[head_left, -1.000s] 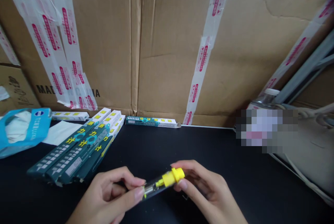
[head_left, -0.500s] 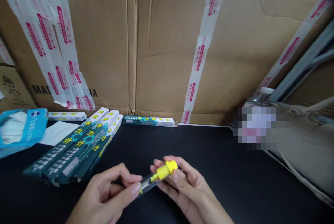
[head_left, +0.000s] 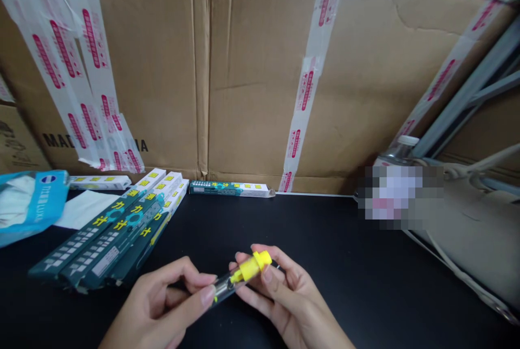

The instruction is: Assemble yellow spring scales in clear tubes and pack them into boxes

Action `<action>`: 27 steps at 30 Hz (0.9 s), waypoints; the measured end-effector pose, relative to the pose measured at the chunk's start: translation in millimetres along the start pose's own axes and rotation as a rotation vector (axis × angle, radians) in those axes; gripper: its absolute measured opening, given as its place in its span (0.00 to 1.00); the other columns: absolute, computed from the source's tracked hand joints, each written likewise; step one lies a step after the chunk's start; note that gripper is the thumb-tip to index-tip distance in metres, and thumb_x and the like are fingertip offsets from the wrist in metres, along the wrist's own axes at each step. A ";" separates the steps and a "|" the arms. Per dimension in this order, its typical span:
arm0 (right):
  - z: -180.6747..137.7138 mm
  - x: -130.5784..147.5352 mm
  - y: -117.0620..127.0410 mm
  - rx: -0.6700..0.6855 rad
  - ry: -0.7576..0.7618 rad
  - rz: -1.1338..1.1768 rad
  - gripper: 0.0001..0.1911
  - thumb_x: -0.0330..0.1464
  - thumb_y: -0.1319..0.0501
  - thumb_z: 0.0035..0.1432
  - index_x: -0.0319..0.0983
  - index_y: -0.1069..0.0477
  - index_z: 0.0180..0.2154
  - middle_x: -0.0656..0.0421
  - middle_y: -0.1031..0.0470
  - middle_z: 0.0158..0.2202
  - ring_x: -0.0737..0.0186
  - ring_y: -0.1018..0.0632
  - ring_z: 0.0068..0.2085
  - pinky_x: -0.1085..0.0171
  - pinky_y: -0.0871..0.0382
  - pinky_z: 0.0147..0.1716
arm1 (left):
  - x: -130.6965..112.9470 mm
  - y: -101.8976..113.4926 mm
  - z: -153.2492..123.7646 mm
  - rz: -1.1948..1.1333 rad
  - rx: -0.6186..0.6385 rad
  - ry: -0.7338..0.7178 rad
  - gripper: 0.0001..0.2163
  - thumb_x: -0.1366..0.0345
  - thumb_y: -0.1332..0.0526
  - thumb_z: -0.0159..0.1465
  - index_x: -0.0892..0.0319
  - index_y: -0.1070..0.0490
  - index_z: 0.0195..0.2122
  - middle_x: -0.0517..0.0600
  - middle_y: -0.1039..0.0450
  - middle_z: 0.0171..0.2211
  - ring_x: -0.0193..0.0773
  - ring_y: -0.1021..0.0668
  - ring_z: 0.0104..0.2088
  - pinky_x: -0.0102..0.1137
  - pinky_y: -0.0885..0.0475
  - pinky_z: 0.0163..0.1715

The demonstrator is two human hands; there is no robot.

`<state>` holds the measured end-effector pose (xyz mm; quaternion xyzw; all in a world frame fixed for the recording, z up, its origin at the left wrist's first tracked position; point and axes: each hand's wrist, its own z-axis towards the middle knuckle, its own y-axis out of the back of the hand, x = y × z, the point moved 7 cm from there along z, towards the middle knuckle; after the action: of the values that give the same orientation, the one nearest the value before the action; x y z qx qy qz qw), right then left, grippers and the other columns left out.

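Pinching the tube (head_left: 226, 284) by its left end between thumb and fingers, the left hand (head_left: 174, 297) holds it over the near middle of the table (head_left: 333, 251). The right hand (head_left: 286, 292) has thumb and fingers closed on its yellow cap (head_left: 262, 259). Boxes (head_left: 122, 221) lie at left.

Right hand (head_left: 289, 297) farther around tube (head_left: 224, 286)

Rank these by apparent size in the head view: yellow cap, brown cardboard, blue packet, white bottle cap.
1. Brown cardboard
2. Blue packet, cut off by the picture edge
3. Yellow cap
4. White bottle cap
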<state>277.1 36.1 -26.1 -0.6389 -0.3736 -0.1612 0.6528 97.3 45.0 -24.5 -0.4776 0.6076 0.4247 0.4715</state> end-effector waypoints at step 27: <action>-4.0 80.6 30.8 0.151 0.043 -1.691 0.34 0.32 0.21 0.45 0.53 0.26 0.54 0.61 0.30 0.53 0.57 0.23 0.46 0.63 0.27 0.45 | -9.7 7.6 3.2 -0.038 -0.028 -0.046 0.15 0.52 0.25 0.54 0.59 0.22 0.28 0.48 0.20 0.27 0.21 0.38 0.10 0.20 0.47 0.09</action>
<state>353.3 57.8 8.2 -0.0963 -0.7228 -0.5818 0.3604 91.3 51.2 -15.1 -0.4857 0.5813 0.4352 0.4866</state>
